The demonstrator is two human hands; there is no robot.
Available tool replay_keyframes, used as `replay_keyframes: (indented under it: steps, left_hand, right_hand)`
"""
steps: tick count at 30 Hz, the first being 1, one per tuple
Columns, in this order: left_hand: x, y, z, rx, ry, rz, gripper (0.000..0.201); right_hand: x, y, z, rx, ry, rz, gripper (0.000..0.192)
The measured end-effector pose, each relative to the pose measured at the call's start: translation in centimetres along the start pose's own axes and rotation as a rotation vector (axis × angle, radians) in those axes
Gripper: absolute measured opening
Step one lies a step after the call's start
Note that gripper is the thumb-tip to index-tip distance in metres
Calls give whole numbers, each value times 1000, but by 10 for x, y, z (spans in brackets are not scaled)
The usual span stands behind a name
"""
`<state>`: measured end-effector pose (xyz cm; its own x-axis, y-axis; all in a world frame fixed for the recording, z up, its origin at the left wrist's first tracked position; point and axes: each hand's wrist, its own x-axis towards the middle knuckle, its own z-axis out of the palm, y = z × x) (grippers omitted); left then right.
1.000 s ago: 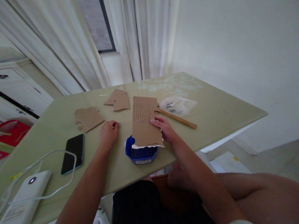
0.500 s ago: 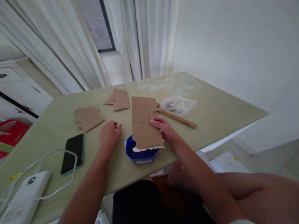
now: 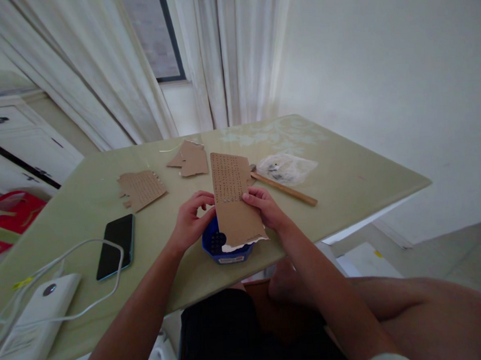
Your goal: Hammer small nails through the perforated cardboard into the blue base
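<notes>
Pale curtains (image 3: 242,67) hang beyond your green table (image 3: 361,168). Your right hand (image 3: 266,206) pinches a dotted cardboard piece (image 3: 235,221), thumb on top, partly covering a blue basket (image 3: 214,252). Your left hand (image 3: 194,215) curls its fingers by the cardboard's left edge; whether they grip anything is unclear. Rightward lies a wooden-handled tool (image 3: 285,189).

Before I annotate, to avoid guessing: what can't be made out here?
In the head view:
Blue basket: floor mostly behind the cardboard sheet.
Right hand: some fingertips behind that sheet.
Left hand: anything held, too small to tell.
Plastic bag: contents blurred.
Red item: cut by left edge.
</notes>
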<state>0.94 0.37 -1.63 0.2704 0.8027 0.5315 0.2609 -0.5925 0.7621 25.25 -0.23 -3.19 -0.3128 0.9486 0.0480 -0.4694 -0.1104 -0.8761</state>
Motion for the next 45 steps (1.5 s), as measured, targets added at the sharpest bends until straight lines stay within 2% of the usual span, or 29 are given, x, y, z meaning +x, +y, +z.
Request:
replay_keyframes:
  steps: [7, 18, 21, 23, 26, 27, 32, 36, 40, 45]
  left_hand:
    - [-1, 8, 4, -28, 35, 32, 31]
    - [-5, 8, 5, -50, 72, 37, 32]
    - [-4, 6, 5, -61, 45, 27, 29]
    - [-4, 5, 6, -56, 69, 0, 24]
    - [-5, 5, 6, -11, 155, -13, 47]
    - [-6, 6, 5, 29, 166, 2, 47]
    - [-6, 13, 1, 281, 96, 130, 18]
    - [-3, 14, 0, 263, 77, 195, 8]
    - [-3, 13, 1, 211, 49, 194, 8]
    - [-6, 14, -1, 258, 30, 166, 10]
  right_hand:
    - [2, 2, -1, -39, -18, 8, 46]
    - [0, 0, 2, -105, -38, 54, 45]
    - [1, 1, 3, -96, -34, 28, 44]
    - [2, 1, 3, -66, -14, 16, 44]
    - [2, 1, 0, -25, 50, 15, 45]
    - [2, 0, -1, -22, 72, 14, 44]
    - [1, -2, -2, -43, 85, 12, 43]
    - [-1, -3, 2, -71, 49, 22, 44]
    - [-2, -4, 4, -116, 6, 13, 46]
    - [-3, -5, 4, -161, -14, -1, 47]
